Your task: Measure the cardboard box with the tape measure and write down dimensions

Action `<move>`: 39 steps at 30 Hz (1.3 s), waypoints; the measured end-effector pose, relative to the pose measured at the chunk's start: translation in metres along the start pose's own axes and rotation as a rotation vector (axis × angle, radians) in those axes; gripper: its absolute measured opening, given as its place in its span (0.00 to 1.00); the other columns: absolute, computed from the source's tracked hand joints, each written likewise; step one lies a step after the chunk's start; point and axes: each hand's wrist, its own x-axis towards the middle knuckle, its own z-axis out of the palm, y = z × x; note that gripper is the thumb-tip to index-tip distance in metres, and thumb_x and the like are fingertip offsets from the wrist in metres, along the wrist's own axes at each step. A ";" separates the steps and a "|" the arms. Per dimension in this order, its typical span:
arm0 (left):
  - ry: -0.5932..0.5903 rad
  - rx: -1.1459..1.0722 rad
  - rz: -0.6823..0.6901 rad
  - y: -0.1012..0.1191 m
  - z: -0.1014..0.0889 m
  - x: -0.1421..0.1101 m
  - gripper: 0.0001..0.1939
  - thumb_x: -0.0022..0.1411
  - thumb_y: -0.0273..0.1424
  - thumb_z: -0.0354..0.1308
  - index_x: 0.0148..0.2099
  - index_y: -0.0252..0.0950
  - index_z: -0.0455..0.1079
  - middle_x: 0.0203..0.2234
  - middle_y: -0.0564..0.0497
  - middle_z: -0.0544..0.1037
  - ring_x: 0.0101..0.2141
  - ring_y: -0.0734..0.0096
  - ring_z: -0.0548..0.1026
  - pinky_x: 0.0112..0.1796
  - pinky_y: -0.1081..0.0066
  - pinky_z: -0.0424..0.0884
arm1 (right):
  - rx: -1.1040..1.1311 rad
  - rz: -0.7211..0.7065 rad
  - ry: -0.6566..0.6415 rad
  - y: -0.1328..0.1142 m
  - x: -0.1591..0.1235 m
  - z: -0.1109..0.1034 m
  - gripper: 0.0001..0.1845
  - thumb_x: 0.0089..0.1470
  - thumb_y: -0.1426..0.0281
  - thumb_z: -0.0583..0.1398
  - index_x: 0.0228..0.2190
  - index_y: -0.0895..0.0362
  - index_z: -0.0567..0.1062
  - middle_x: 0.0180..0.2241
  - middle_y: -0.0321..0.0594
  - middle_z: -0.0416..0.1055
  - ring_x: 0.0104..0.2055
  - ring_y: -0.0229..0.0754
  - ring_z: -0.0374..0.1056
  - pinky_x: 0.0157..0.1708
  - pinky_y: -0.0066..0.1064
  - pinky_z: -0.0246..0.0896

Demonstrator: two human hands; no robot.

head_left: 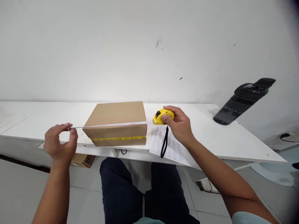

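Note:
A brown cardboard box [119, 113] with a yellow printed strip along its front side rests on the white table. My right hand [179, 124] grips a yellow tape measure [167, 115] just right of the box, and a black wrist strap [164, 143] dangles from it. The pulled-out blade [116, 125] runs left across the front top edge of the box. Past the box's left corner, my left hand [61, 140] pinches the end of the blade between thumb and forefinger. Under the strap lies a printed sheet of paper [171, 147], hanging partly over the table's front edge.
On the right of the white table [210, 137] stands a dark water bottle [243, 101]. A plain wall rises behind. Below the table are another cardboard box [84, 160] on the floor at left and a pale object with a black part [207, 185] at right.

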 end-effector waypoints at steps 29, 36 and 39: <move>-0.448 -0.164 0.246 0.100 0.014 0.024 0.20 0.70 0.43 0.56 0.59 0.40 0.68 0.53 0.43 0.79 0.52 0.56 0.77 0.52 0.59 0.69 | -0.249 -0.134 -0.131 0.013 0.013 0.008 0.12 0.61 0.60 0.64 0.46 0.46 0.81 0.48 0.41 0.77 0.51 0.48 0.74 0.49 0.44 0.73; -0.982 -0.342 0.446 0.175 0.085 0.057 0.42 0.67 0.58 0.51 0.71 0.33 0.56 0.68 0.40 0.65 0.66 0.49 0.64 0.61 0.54 0.60 | -0.355 -0.268 -0.091 0.007 0.010 0.010 0.12 0.62 0.61 0.63 0.46 0.47 0.81 0.46 0.43 0.77 0.50 0.49 0.74 0.51 0.46 0.73; -1.002 -0.286 0.481 0.175 0.094 0.060 0.35 0.69 0.53 0.54 0.67 0.36 0.63 0.65 0.41 0.70 0.61 0.51 0.70 0.57 0.55 0.63 | -0.383 -0.331 -0.086 0.008 0.009 0.009 0.11 0.63 0.61 0.62 0.46 0.48 0.80 0.45 0.44 0.77 0.50 0.49 0.75 0.52 0.47 0.73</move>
